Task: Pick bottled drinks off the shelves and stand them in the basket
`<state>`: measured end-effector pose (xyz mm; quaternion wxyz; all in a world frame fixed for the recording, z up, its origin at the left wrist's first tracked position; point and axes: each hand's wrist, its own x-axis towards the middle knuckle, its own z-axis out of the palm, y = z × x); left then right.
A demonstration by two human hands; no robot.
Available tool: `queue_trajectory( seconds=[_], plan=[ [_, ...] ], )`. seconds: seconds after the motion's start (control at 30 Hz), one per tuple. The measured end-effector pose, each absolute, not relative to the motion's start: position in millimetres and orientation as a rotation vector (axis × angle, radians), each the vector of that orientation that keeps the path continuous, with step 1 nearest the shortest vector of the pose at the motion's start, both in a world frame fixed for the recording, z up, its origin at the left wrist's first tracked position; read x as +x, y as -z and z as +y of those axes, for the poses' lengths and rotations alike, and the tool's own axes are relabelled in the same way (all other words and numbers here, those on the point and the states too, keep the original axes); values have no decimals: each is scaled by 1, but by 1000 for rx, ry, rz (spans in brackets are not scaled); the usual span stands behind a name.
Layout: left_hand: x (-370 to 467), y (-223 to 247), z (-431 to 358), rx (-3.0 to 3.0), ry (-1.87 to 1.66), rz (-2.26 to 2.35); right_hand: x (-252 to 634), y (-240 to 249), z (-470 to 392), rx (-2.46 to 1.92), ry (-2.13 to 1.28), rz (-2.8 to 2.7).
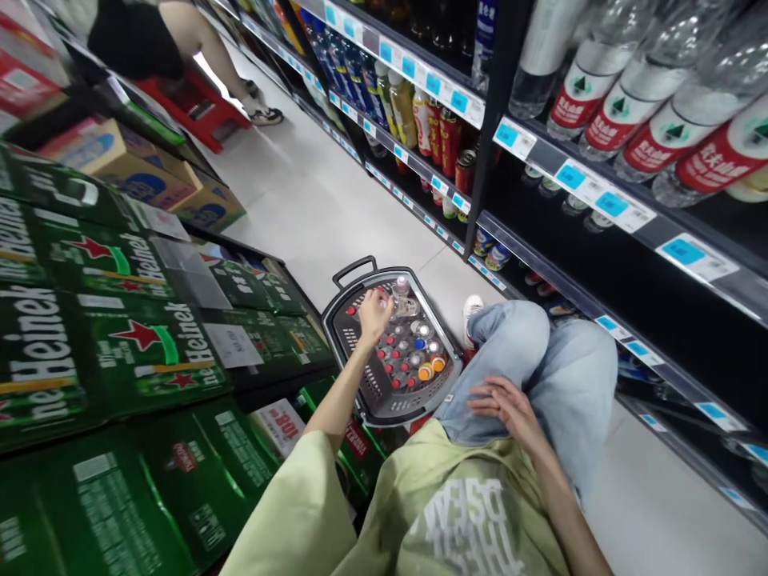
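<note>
A black and grey shopping basket (367, 404) stands on the floor in front of my knees. Packed inside are several bottles with red, white, blue and orange caps. My left hand (373, 314) reaches into its far end, fingers closed around the top of a bottle. Beside those fingers a clear bottle (408, 307) leans over; my hand partly hides what it grips. My right hand (502, 406) lies over my lap by the jeans, fingers stretched and loosely apart, holding nothing.
Green beer cartons (114, 320) are stacked along my left. Shelves (576, 180) with large water bottles (636, 120) and other drinks run along the right. Farther up the aisle, a person's leg (222, 64) shows beside a red stool (198, 108).
</note>
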<state>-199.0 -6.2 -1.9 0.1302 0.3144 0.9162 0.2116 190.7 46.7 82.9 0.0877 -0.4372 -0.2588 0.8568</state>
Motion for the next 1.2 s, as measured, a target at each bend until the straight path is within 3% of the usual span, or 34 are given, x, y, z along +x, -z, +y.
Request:
queue_trajectory(
  seconds=[0.27,0.53,0.83,1.2],
  plan=[
    [-179,93,-23,867,-536,2577,185,-86,49,-1419,-2534,-761],
    [-165,134,-16,1205,-185,2180,177,-89,54,-1452,-2552,-750],
    [-174,131,18,1177,13,2109,175,-89,57,-1392,-2571,-745],
    [-171,81,33,1158,297,2057,181,-75,55,-1285,-2585,-717]
  ],
)
